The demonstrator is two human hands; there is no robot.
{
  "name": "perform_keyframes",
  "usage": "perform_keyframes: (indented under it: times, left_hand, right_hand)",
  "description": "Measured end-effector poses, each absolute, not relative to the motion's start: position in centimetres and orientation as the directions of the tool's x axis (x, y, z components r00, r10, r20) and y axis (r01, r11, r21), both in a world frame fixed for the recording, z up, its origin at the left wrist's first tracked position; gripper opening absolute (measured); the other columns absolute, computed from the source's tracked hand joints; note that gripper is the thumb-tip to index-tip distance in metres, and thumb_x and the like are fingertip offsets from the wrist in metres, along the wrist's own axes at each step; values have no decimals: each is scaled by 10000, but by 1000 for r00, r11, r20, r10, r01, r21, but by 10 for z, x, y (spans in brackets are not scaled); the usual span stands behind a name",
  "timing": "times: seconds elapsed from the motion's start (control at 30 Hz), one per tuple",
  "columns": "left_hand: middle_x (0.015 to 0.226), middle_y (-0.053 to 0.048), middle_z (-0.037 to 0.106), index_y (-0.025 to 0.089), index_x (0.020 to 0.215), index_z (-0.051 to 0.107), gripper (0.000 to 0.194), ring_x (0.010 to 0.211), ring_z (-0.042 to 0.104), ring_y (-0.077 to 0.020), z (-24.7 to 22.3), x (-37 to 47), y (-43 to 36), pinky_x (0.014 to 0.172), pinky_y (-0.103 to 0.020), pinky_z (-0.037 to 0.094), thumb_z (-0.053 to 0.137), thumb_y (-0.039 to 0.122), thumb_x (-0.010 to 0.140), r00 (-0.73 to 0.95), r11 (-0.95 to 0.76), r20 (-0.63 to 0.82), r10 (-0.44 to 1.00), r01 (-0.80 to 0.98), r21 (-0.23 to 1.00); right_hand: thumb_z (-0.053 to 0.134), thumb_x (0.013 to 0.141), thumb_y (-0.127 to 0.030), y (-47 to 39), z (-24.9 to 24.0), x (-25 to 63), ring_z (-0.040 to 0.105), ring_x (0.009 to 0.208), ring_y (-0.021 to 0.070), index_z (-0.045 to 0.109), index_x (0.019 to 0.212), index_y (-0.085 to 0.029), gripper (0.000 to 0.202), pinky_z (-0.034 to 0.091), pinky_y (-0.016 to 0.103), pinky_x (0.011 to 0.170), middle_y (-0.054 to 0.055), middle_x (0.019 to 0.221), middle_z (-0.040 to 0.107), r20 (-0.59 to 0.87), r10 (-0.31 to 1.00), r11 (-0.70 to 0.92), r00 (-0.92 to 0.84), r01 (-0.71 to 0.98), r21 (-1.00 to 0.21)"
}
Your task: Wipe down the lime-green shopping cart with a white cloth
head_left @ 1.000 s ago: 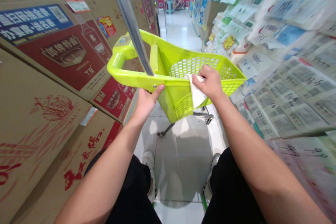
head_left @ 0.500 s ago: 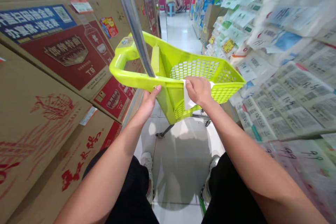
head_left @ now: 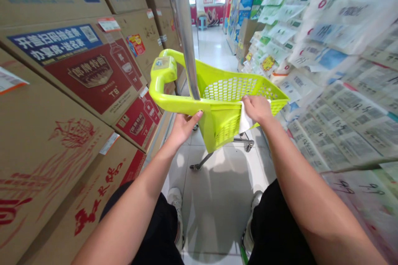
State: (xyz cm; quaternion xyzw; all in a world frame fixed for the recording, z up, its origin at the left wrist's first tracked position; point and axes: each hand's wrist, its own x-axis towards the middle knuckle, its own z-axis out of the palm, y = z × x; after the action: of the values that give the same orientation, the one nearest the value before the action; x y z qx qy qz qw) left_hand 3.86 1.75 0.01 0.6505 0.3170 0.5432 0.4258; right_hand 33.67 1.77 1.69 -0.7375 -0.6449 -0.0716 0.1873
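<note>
In the head view, our lime-green perforated plastic cart basket (head_left: 209,126) stands ahead above the pale tiled floor (head_left: 208,203). Work with the thin white cloth (head_left: 245,119) seems partway; what is done or left, we cannot tell. Our right grip (head_left: 258,108) is closed on that cloth, over the rim. Our left grip (head_left: 183,129) touches the basket, thumb outside; hidden fingers leave its opening unclear.
</note>
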Motion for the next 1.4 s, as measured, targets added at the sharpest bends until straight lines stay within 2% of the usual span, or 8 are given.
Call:
perform_keyframes:
  times: [0.27, 0.37, 0.57, 0.87, 1.0, 1.13, 1.27, 1.4]
  left_hand:
    - [1205, -149, 789, 167, 1247, 677, 633, 1120, 760, -311, -4, 39, 22, 1009, -466, 634, 755, 650, 845, 195, -496, 485, 853, 8, 868]
    - [1247, -156, 776, 171, 1278, 665, 628, 1156, 750, -313, -1, 34, 22, 1035, -469, 624, 742, 636, 862, 202, -516, 501, 841, 22, 856]
    - [1160, -168, 792, 149, 1255, 664, 680, 1073, 770, -327, -1, 34, 22, 1003, -515, 634, 777, 646, 805, 162, -510, 498, 852, 38, 860]
    - [1167, -144, 788, 168, 1089, 716, 597, 1234, 703, -358, -12, 36, 26, 1214, -542, 467, 746, 683, 788, 11, -484, 487, 874, 121, 867]
    - [1194, -142, 792, 170, 1113, 725, 624, 1167, 736, -334, -2, 31, 24, 1133, -497, 553, 789, 687, 769, -12, -480, 482, 876, 64, 875]
    - [1113, -144, 807, 152, 1086, 719, 596, 1060, 764, -303, 6, 37, 19, 1016, -444, 624, 794, 664, 790, -74, -462, 466, 882, 60, 885]
    - [1141, -138, 797, 166, 1053, 704, 534, 1102, 758, -288, 4, 51, 13, 1070, -449, 597, 796, 625, 796, -78, -481, 483, 872, 50, 875]
    - [1132, -129, 797, 177, 984, 682, 482, 1090, 761, -282, 1, 56, 12, 1096, -463, 579, 815, 588, 771, -115, -484, 486, 866, 45, 874]
  right_hand:
    - [219, 1119, -560, -12, 26, 270, 642, 1254, 271, 673, 1389, -235, 619, 434, 422, 1059, 88, 1378, 722, 617, 745, 551, -254, 755, -355]
    - [197, 1114, -582, -8, 21, 299, 665, 1193, 286, 718, 1305, -209, 669, 448, 432, 1031, 111, 1293, 755, 552, 793, 499, -258, 795, -345]
    - [114, 1096, -579, 8, 2, 364, 688, 1026, 357, 794, 992, -154, 809, 457, 476, 932, 192, 1027, 783, 487, 871, 71, 66, 964, -256]
    - [290, 1109, -564, -29, 19, 270, 536, 1426, 278, 492, 1585, -227, 617, 391, 476, 1177, 110, 1565, 589, 624, 716, 607, -313, 720, -337]
    - [228, 1114, -498, -13, 20, 316, 695, 1153, 291, 752, 1200, -187, 615, 482, 416, 988, 138, 1225, 778, 454, 868, 372, -204, 872, -319]
    - [239, 1098, -469, -2, 14, 343, 699, 948, 315, 736, 900, -174, 611, 454, 403, 836, 177, 985, 779, 391, 920, 68, 16, 978, -200]
    - [221, 1114, -476, -17, 16, 298, 670, 1035, 313, 721, 1083, -169, 587, 460, 431, 924, 166, 1089, 756, 493, 863, 266, -112, 930, -254]
    - [268, 1125, -481, -33, 23, 262, 571, 1347, 287, 566, 1474, -185, 545, 409, 455, 1138, 147, 1461, 646, 590, 755, 545, -287, 775, -320]
